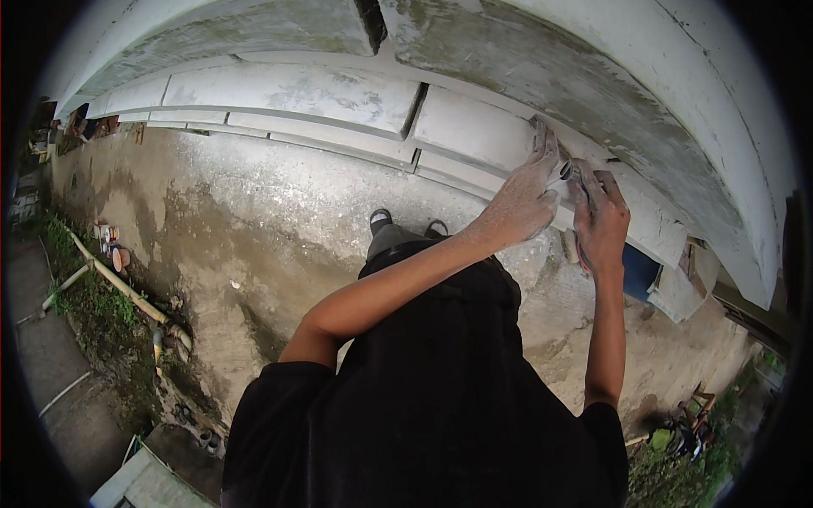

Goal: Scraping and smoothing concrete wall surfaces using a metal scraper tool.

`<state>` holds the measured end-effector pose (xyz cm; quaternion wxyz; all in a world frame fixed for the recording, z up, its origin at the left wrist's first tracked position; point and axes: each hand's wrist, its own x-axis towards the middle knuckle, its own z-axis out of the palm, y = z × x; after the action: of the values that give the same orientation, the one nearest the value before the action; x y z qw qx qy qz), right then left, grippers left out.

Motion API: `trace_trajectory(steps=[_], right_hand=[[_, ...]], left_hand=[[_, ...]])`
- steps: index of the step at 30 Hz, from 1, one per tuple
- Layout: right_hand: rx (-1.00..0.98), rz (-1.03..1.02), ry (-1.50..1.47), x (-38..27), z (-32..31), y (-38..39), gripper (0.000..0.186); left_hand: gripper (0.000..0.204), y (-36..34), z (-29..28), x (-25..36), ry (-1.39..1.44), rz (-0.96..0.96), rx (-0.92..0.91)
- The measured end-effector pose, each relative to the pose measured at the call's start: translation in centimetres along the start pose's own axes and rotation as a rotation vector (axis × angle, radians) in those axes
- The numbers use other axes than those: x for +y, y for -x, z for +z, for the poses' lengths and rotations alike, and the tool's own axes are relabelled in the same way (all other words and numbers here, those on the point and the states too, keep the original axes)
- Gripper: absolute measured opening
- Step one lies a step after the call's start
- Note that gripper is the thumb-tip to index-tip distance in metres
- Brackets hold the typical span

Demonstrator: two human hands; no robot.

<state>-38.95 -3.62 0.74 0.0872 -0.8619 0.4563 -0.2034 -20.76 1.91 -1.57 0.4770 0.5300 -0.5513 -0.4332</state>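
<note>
The left hand (523, 199) lies flat, fingers spread, on the white moulded wall band (474, 127). Beside it, the right hand (600, 222) grips a small scraping tool (566, 173) against the band; smoothing appears underway, needing steady strokes.

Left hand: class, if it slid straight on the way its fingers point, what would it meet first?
The left hand lies flat on the white wall, fingers pointing up along it. Going on, it would likely first cross the groove above that block, then rougher stained plaster; depth is hard to judge.
</note>
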Motion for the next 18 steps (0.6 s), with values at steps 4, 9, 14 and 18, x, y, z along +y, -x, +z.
trace_trajectory(steps=[4, 9, 14, 18], right_hand=[[-0.012, 0.03, 0.017, -0.1, 0.6, -0.4, 0.039], [-0.019, 0.03, 0.008, -2.6, 1.7, -0.9, 0.04], [-0.004, 0.051, 0.001, -1.6, -0.3, -0.3, 0.042], [-0.048, -0.015, 0.086, -3.4, 1.3, -1.1, 0.047]], left_hand=[[0.061, -0.1, 0.3, -0.6, -0.023, 0.143, 0.075], [0.062, 0.4, -2.2, -0.9, 0.012, -0.035, 0.042], [0.049, 0.5, -1.7, -0.3, 0.005, 0.077, 0.085], [0.066, 0.4, -3.9, -1.0, 0.035, -0.045, 0.056]])
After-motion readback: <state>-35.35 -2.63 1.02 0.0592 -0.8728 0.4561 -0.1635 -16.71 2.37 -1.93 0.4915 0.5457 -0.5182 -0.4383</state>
